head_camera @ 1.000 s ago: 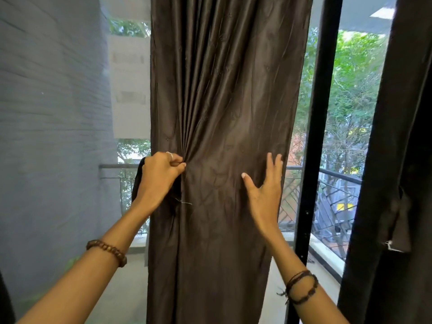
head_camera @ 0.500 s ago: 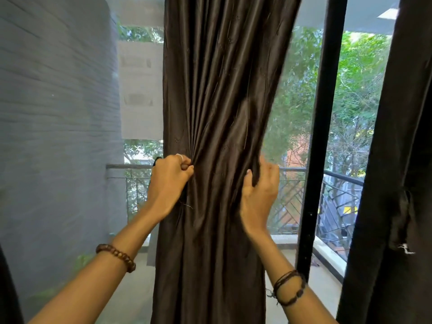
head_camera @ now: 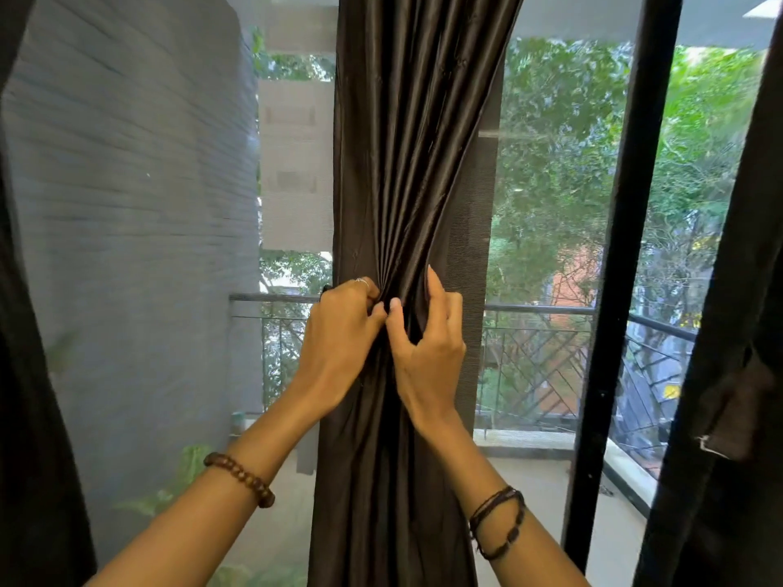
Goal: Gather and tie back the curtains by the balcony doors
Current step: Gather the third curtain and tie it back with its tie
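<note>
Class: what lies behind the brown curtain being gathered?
Beside the curtain, mesh screen, balcony railing and trees show. Whatever lies directly behind its folds is covered.

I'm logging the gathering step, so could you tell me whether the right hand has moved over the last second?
Yes. The right hand has swept left, away from the black door frame, bunching the curtain against the left hand.

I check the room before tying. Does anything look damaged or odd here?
Mostly tidy. One oddity: on the right curtain, a fabric piece with a pale tag hangs loose and crumpled. Both hands grip the middle curtain.
</note>
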